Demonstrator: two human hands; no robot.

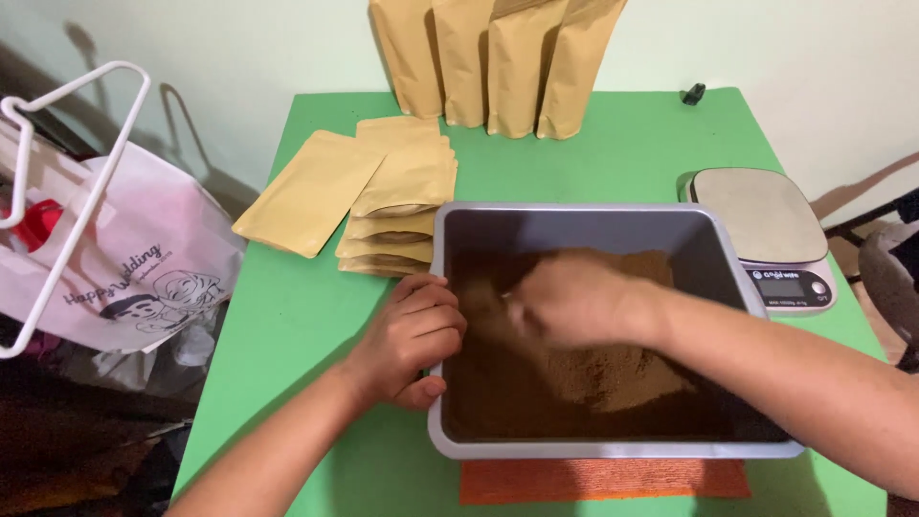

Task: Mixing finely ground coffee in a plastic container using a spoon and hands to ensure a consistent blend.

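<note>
- Left grip (410,337): this hand is clamped on the left wall of the grey plastic tub (574,215), thumb on the outside, fingers curled over the rim, bracing it.
- Right grip (565,299): this hand is down inside the tub on the brown powder (613,373); it is motion-blurred, so I cannot tell whether it is closed around anything, though a pale sliver at its left side may be a small scoop.
- The powder lies heaped in the middle of the tub, thinner toward the walls. It looks fine, dry and loose: light by the handful, prone to spill and dust, best taken with a scoop or cupped hand.
- The tub sits on the green bench (316,316), its near edge over an orange mat (603,479). Stiff-walled and probably heavy when this full; the rim is the place to hold, two-handed.
- Left of the tub, just beside it, flat kraft pouches (397,187) lie stacked and fanned; light, bendable, easy to knock.
- At the far edge, standing kraft pouches (498,67) lean on the wall.
- Right of the tub, touching or nearly so, a digital kitchen scale (761,230).
- Off the bench to the left, a white printed bag (144,268) and a white wire rack (77,182).
</note>
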